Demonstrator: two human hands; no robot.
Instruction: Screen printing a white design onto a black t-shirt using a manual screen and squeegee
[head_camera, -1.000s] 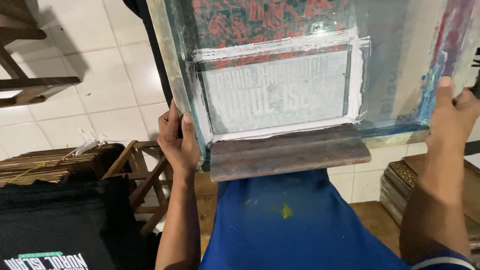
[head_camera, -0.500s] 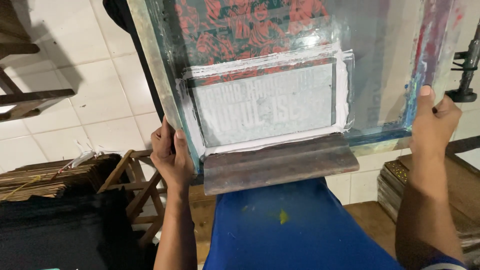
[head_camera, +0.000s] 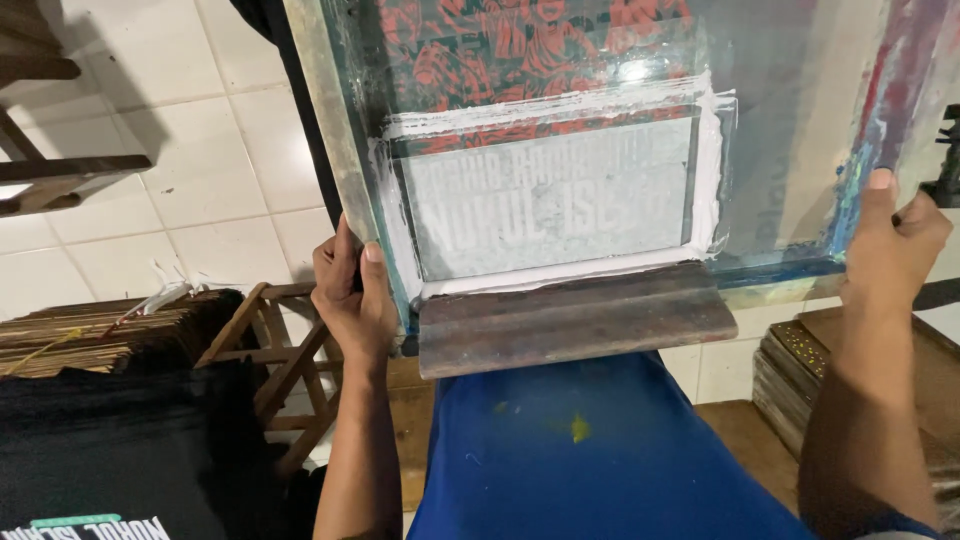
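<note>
A framed printing screen is raised and tilted up in front of me, its mesh smeared with white ink around a rectangular lettered stencil. My left hand grips the frame's lower left edge. My right hand grips the frame's lower right edge, thumb on top. A wooden-handled squeegee lies across the screen's near edge. Below it lies blue fabric on a board, with a small yellow spot.
A black printed shirt lies at the lower left. Behind it are a stack of dark boards and a wooden stand. More stacked boards sit at the right. The floor is white tile.
The screen has swung further up and to the left in view. Both hands stayed on its frame and rose with it.
</note>
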